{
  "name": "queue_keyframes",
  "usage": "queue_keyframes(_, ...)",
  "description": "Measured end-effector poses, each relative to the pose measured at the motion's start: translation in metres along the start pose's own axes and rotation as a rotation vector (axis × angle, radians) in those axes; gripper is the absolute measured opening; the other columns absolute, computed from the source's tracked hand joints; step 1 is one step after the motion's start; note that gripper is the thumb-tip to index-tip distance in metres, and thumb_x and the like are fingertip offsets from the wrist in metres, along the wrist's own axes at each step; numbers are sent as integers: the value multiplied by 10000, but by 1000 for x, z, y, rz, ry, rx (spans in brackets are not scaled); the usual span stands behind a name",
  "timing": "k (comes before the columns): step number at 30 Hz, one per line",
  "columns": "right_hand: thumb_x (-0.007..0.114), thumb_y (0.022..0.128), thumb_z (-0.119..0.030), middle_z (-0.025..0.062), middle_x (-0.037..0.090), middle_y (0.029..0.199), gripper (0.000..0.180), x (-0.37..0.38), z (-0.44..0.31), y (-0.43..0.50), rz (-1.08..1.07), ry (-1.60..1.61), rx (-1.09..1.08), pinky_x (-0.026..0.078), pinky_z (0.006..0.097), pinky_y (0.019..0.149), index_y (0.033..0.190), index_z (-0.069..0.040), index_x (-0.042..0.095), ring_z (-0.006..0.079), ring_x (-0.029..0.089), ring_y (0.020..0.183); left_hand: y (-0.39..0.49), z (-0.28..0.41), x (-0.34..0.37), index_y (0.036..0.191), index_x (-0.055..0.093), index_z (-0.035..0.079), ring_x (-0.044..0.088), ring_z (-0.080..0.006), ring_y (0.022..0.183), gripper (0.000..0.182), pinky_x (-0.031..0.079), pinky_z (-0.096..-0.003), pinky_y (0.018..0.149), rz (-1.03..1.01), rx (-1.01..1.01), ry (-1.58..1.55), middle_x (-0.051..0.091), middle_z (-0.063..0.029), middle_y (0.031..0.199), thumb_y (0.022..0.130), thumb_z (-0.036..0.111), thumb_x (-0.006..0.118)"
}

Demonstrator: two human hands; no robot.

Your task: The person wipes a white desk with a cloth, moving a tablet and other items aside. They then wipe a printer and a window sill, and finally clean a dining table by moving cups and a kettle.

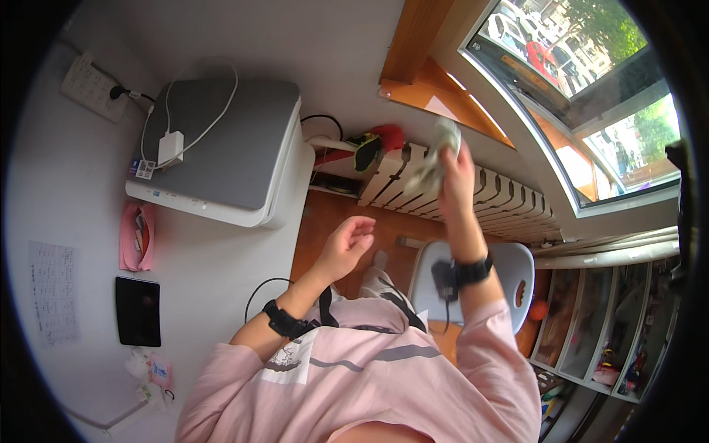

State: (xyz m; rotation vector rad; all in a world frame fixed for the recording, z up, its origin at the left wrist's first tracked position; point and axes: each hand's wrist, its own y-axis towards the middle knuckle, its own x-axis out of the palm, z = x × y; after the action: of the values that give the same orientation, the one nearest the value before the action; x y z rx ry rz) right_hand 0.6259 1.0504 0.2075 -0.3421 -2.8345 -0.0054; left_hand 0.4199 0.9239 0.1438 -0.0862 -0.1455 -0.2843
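Observation:
My right hand (458, 176) grips a crumpled pale greenish cloth (437, 160), blurred, above the white radiator (498, 194) and below the wooden window sill (426, 105). My left hand (349, 246) is raised over the floor beside the white desk's edge, fingers loosely curled and apart, with nothing in it. Both wrists wear black bands. A light grey plastic chair (421, 277) is below my right forearm.
On the white desk (221, 255) are a printer (221, 138) with a white charger and cable, a pink pouch (137, 237) and a black tablet (138, 311). A power strip (94, 86) is at upper left. Glass-fronted shelves (598, 326) stand at right, below an open window.

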Motion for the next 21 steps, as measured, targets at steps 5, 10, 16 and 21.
queue_keyframes(5,539,777,-42,168,565,1168,368,14,4,209,-30,-1011,-1027,424,415,937,1142,-66,582,364,515,1084,4,-25,22,1164,506,14,540,-138,1066,251,414,-275,945,107,-103,-101,558,-54,1135,927,95,481)
queue_keyframes(10,535,746,-49,161,576,1155,345,16,34,247,-160,-1212,-879,423,428,934,1083,-62,607,368,516,1073,-9,-36,36,1149,521,24,545,-128,1050,225,418,-256,919,282,-97,-141,569,-57,1122,952,117,466)
queue_keyframes(16,558,629,99,99,618,1112,428,-7,20,137,-424,-1088,-788,410,423,952,1011,-71,650,305,543,1089,-3,-52,38,1121,538,35,585,-141,988,231,478,-269,829,499,-373,-138,603,-72,1083,963,154,420)
queue_keyframes(21,567,747,-19,106,599,1109,299,46,37,129,-351,-953,-982,410,429,901,1033,-88,619,306,537,1046,72,-52,58,1095,556,14,580,-138,982,200,468,-265,841,-45,-107,57,615,-65,1054,940,97,460)
